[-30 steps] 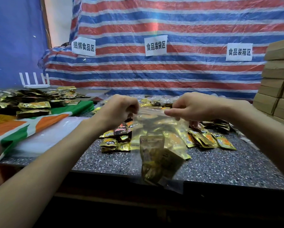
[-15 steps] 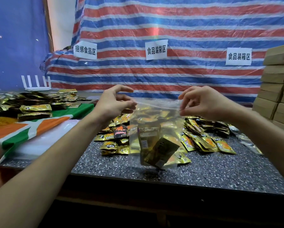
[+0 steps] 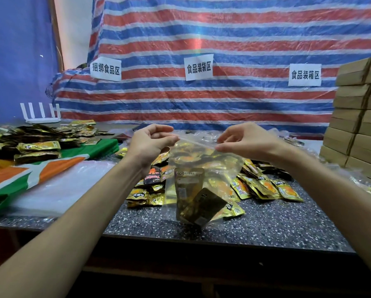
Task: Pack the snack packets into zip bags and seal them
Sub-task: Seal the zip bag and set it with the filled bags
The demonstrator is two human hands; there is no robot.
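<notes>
Makeshift food-packing workshop: zone signs (image 3: pixel 198 67) on tarp (image 3: pixel 223 39), stacked cartons (image 3: pixel 358 117), snack heaps (image 3: pixel 266 186).

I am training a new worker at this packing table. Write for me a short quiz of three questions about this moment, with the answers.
1. True or false: the left hand and the right hand both pinch the top edge of the clear plastic zip bag.
2. Where are the flat brown cardboard boxes stacked? A: at the right edge of the view. B: at the left edge of the view. C: in the middle of the table.
3. Fill in: inside the bag, the gold foil snack packets lie at its ____.
Key: 1 true; 2 A; 3 bottom.
</notes>
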